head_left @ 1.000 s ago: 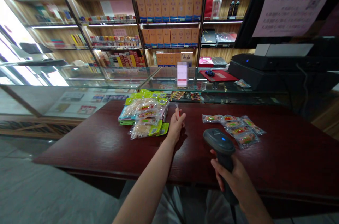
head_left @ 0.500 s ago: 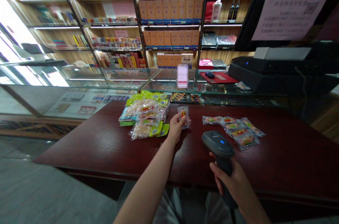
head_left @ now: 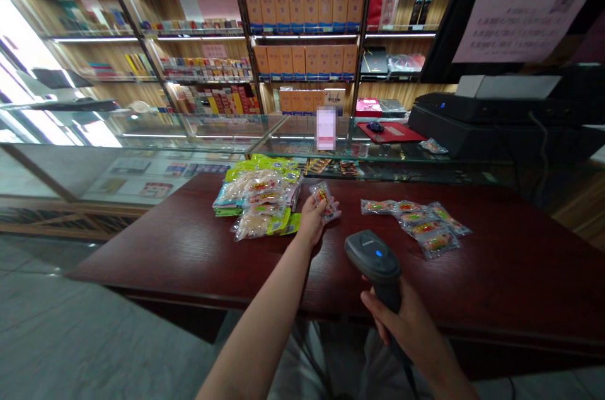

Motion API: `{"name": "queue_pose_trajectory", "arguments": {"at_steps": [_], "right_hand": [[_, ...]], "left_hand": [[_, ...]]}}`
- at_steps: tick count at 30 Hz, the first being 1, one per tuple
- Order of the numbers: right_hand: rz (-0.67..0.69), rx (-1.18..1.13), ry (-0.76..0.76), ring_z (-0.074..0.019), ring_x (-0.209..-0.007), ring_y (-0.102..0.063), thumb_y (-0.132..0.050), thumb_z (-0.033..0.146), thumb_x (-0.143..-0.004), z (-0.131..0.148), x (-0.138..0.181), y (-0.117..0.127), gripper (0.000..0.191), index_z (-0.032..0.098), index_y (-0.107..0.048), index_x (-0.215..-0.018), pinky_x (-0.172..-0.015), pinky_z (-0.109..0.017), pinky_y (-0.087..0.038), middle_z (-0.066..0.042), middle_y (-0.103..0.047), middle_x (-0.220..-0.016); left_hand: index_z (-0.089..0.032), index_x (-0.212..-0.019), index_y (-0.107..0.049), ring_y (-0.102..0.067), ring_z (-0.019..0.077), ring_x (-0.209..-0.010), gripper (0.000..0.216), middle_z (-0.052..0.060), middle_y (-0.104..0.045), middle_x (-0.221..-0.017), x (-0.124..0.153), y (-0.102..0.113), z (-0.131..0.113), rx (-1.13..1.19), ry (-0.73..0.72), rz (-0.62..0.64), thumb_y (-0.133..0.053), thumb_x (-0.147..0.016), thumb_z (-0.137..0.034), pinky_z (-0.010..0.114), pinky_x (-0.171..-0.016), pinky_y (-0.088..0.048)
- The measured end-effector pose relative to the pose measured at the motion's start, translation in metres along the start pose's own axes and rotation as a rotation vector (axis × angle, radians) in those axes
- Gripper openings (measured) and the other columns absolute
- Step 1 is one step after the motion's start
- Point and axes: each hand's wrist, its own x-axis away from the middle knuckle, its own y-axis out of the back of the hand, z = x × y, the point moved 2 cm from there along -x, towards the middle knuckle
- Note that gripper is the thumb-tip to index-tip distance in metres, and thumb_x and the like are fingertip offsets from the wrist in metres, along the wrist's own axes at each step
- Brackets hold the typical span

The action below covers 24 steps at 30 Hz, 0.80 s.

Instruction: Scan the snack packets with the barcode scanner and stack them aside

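Note:
My left hand [head_left: 312, 220] is closed on a small clear snack packet [head_left: 325, 200] with a red and yellow label, held just above the dark wooden table. In my right hand [head_left: 401, 318] is a black barcode scanner [head_left: 373, 256], gripped by its handle, with a blue light lit on top. Its head points toward the packet and is apart from it. Left of my left hand lies a pile of snack packets [head_left: 265, 189], some clear, some green-edged. Several similar packets [head_left: 432, 227] lie loosely together on the right part of the table.
The wooden table [head_left: 189, 255] backs onto a glass display counter [head_left: 208, 135]. On that counter stand a pinkish sign [head_left: 326, 128], a mouse [head_left: 375, 126] on a red mat [head_left: 399, 131], and black till equipment [head_left: 472, 129] at the right. Stocked shelves fill the wall behind.
The packet in my left hand has tilted to the left. My right hand has brought the scanner left, closer to the packet. The view has shifted slightly.

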Motion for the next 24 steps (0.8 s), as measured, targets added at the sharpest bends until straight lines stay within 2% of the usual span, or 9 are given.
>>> {"name": "queue_pose_trajectory", "arguments": {"at_steps": [7, 14, 19, 24], "right_hand": [[0.005, -0.023, -0.008, -0.0061, -0.029, -0.037, -0.066, 0.049, -0.079, -0.002, -0.0008, -0.0008, 0.037, 0.016, -0.053, -0.091, -0.031, -0.018, -0.031, 0.011, -0.045, -0.043], [-0.015, -0.035, -0.019, -0.0078, -0.029, -0.039, -0.067, 0.051, -0.077, -0.0029, -0.0002, 0.0002, 0.044, 0.016, -0.054, -0.099, -0.031, -0.019, -0.032, 0.011, -0.045, -0.042], [-0.035, -0.041, -0.032, -0.0087, -0.028, -0.038, -0.068, 0.053, -0.075, -0.0044, -0.0004, 0.0015, 0.049, 0.015, -0.054, -0.103, -0.031, -0.019, -0.032, 0.011, -0.045, -0.04], [-0.04, -0.034, -0.016, -0.0086, -0.028, -0.038, -0.067, 0.052, -0.076, -0.0054, 0.0014, 0.0032, 0.049, 0.014, -0.055, -0.105, -0.031, -0.02, -0.033, 0.011, -0.044, -0.04]], "left_hand": [[-0.018, -0.107, -0.05, -0.067, 0.0289, -0.098, 0.049, 0.01, -0.065, -0.103, 0.0002, -0.0008, 0.0021, -0.009, 0.009, -0.052, -0.079, -0.07, -0.031, 0.059, -0.089, -0.048], [-0.02, -0.109, -0.05, -0.067, 0.0227, -0.092, 0.046, 0.006, -0.065, -0.102, 0.0015, -0.0009, 0.0, -0.006, 0.005, -0.01, -0.077, -0.072, -0.029, 0.057, -0.089, -0.05], [-0.021, -0.114, -0.049, -0.067, 0.0223, -0.091, 0.051, 0.006, -0.065, -0.098, 0.0013, -0.0023, -0.0013, -0.021, 0.008, -0.017, -0.077, -0.073, -0.033, 0.054, -0.089, -0.051], [-0.021, -0.118, -0.049, -0.068, 0.0196, -0.082, 0.056, 0.004, -0.065, -0.089, 0.0031, -0.0054, -0.0035, -0.068, -0.003, -0.017, -0.076, -0.072, -0.039, 0.05, -0.086, -0.053]]}}
